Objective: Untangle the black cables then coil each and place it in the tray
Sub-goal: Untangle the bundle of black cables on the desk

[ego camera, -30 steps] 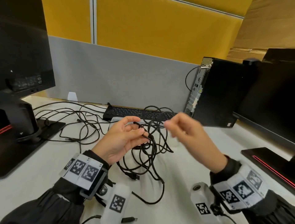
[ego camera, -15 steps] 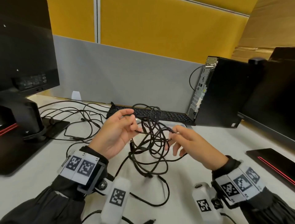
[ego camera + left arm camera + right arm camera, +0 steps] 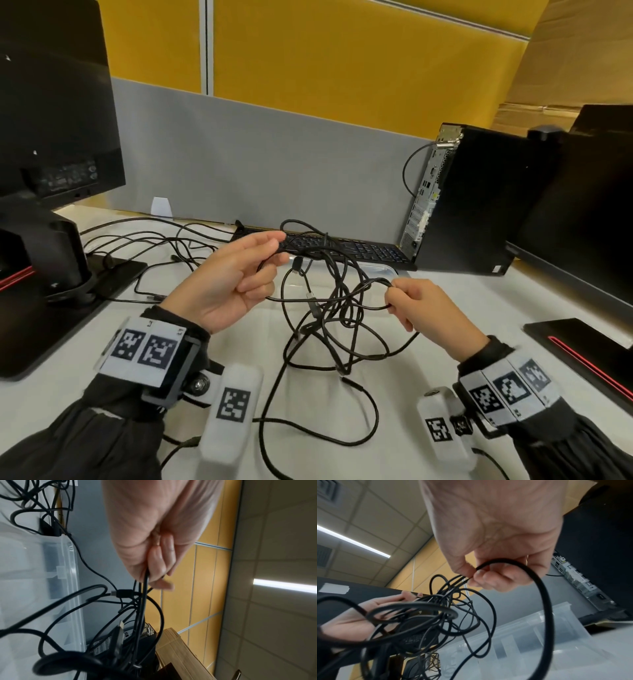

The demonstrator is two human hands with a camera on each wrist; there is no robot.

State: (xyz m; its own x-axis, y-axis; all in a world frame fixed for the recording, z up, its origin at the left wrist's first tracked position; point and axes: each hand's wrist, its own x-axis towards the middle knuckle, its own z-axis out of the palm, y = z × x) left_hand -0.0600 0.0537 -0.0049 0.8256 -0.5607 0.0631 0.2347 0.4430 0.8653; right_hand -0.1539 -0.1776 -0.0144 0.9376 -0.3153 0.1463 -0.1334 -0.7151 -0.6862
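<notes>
I hold a tangle of black cables (image 3: 329, 308) lifted above the white worktop (image 3: 445, 308), between my two hands. My left hand (image 3: 233, 284) pinches several strands between thumb and fingertips, the other fingers loosely curled. My right hand (image 3: 424, 308) has its thumb and forefinger closed around a single loop at the right edge of the knot. The lower loops trail down onto the worktop toward me. The clear plastic tray (image 3: 387, 270) sits just behind the tangle, in front of a black keyboard (image 3: 363, 248), and I see no coiled cable in it. I judge the main risk is pulling my hands apart too hard: the loop I hold seems to pass through others, so tension could cinch the knot tighter instead of freeing it. A USB plug (image 3: 297, 264) dangles inside the bundle and could snag on a crossing strand. Other black cables (image 3: 137, 246) lie spread near the monitor stand (image 3: 51, 260) on my left, and a dragged loop could catch on them.
</notes>
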